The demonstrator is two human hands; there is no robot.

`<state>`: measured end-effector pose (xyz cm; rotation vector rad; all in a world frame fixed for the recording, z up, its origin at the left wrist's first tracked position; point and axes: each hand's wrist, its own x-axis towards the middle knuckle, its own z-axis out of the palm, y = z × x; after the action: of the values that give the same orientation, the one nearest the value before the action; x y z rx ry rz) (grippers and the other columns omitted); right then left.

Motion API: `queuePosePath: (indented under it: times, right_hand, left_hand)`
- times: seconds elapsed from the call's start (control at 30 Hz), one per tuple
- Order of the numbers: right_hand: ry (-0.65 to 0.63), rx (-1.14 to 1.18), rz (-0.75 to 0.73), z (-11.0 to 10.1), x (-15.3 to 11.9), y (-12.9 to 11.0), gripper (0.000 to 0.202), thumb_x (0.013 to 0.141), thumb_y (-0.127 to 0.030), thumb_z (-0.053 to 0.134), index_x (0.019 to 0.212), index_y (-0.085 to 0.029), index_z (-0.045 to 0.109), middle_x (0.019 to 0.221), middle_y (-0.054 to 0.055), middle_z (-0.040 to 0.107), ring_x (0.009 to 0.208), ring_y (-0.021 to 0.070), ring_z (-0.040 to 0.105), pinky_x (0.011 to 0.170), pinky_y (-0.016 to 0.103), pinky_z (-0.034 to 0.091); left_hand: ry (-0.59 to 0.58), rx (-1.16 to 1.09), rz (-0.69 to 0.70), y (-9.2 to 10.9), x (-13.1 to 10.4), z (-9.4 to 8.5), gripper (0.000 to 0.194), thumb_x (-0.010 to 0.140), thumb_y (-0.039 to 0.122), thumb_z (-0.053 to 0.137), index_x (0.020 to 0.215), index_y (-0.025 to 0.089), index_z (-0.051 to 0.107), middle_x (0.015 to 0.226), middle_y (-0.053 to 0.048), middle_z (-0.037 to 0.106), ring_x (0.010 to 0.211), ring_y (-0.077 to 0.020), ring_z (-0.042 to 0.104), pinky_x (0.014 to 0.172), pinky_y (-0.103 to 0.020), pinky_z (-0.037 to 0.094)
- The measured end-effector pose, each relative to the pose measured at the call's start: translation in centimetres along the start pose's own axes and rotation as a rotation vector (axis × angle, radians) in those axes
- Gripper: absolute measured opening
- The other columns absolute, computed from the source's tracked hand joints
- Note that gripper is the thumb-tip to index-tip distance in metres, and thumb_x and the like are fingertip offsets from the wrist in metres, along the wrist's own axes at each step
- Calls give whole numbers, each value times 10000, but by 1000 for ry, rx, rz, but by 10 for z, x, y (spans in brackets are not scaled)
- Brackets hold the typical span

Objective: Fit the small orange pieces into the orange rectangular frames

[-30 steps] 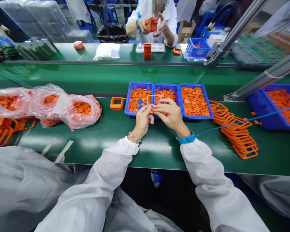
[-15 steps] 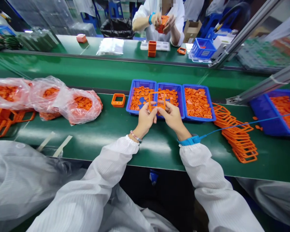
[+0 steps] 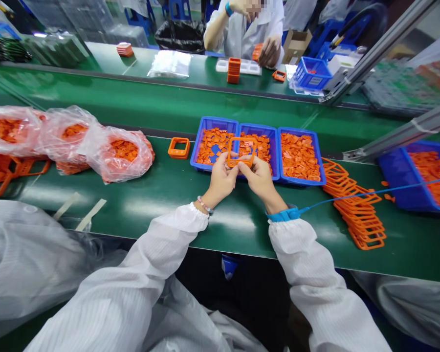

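Observation:
An orange square frame (image 3: 242, 139) is held up by its lower edge between both hands, in front of the middle bin. My left hand (image 3: 222, 180) grips its lower left corner, and my right hand (image 3: 257, 178) grips the lower right. Behind them stand three blue bins of small orange pieces: the left bin (image 3: 195, 155), the middle bin (image 3: 276, 168) and the right bin (image 3: 324, 171). Left of the bins a thicker orange frame (image 3: 179, 154) lies on the green table (image 3: 161, 195). Overlapping orange frames (image 3: 363, 215) are spread out on the right.
Plastic bags of orange pieces (image 3: 122, 154) sit at the left, beside more orange frames (image 3: 0, 178). A large blue bin (image 3: 399, 176) and a metal post (image 3: 396, 132) are at the right. Across the line, a person (image 3: 238, 41) handles an orange part. A blue cord runs from my right wrist.
The held frame has tilted a little, and both hands still grip it. Across the line, the person has lowered the orange part and raised one hand toward the head. The view has shifted slightly.

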<state>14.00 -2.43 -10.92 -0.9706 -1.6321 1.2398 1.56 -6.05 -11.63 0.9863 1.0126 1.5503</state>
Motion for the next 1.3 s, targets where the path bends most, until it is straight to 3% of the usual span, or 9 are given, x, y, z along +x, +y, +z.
queuePosePath:
  times: [0.1,0.23,0.33,0.43,0.57,0.67,0.77,1.03,1.3]
  right_hand:
    - [40,-11,-11,0,1,0,522,785,-717,687,923,-214,656,867,53,713,821,230,706,841,411,596]
    - [152,73,-42,-4,3,-3,507,776,-696,720,930,-219,646,870,46,724,806,220,727,793,386,622]
    - [240,41,-41,-13,8,-2,521,785,-702,696,973,-223,613,883,44,718,806,217,741,721,349,624]
    - [303,-38,17,-22,13,3,503,822,-693,645,996,-223,589,832,37,706,800,221,753,670,323,605]
    - [306,-71,47,-26,16,9,454,845,-653,627,986,-222,587,802,33,704,790,224,755,650,322,597]
    - [277,-76,34,-24,16,9,482,812,-675,634,981,-225,594,806,37,709,777,228,749,664,338,601]
    - [267,-59,29,-22,15,8,514,780,-700,638,969,-224,594,808,41,710,755,223,743,663,337,599]
    - [272,2,15,-21,15,8,475,754,-647,683,934,-214,605,752,16,680,711,205,730,649,318,586]
    - [286,36,3,-21,15,7,377,774,-541,691,921,-202,620,732,12,669,677,201,722,633,316,578]
  left_hand:
    - [-24,49,10,0,-2,2,407,858,416,766,1142,228,544,557,84,501,341,-67,422,358,-221,312]
    - [-81,169,41,5,-5,2,427,901,314,685,1285,211,532,733,11,669,419,-94,546,415,-231,420]
    - [17,382,183,17,3,-9,287,930,287,617,1197,187,646,891,-51,741,540,-111,628,511,-239,495]
    - [178,725,334,33,26,-28,181,919,207,581,999,179,740,897,-63,764,700,-163,692,684,-284,549]
    - [91,1213,167,47,63,-45,236,821,85,640,950,214,790,910,-101,783,919,-282,722,915,-423,552]
    - [-45,1388,14,44,79,-38,212,805,117,673,934,222,805,963,-145,771,1012,-344,714,956,-483,538]
    - [-130,1448,-49,35,86,-25,165,842,205,660,933,185,797,998,-185,755,1053,-369,707,957,-511,534]
    - [-69,1462,-59,29,88,-15,127,776,88,666,849,146,752,943,-198,749,991,-329,722,942,-458,548]
    - [-100,1332,185,43,81,-24,73,829,161,693,816,144,763,887,-134,778,879,-274,724,901,-393,546]
